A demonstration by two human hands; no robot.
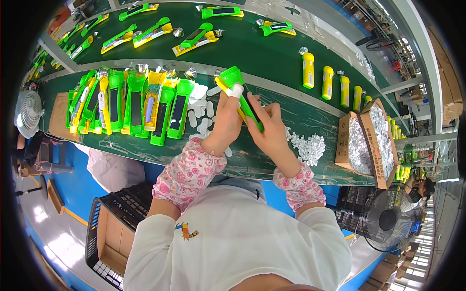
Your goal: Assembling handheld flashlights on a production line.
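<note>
Both hands are around a green and yellow flashlight housing [232,76] with a dark panel, above the green workbench. My left hand [225,121] grips it from the left, with white finger covering on one finger. On the other side, my right hand [267,127] is closed on the lower half, fingers along the dark panel. A shiny reflector cup sits at the housing's upper end. To the left lies a row of similar flashlight housings [136,106], green over yellow. White oval pieces [198,101] are scattered beside my left hand, and a heap of small clear plastic parts [309,148] lies right of my right hand.
Behind the bench runs a green conveyor belt [272,48] carrying open housings and several upright yellow flashlights [308,70]. A cardboard box [343,140] of small clear parts stands at the right. Fans [30,114] flank the bench; a black crate [94,237] stands below left.
</note>
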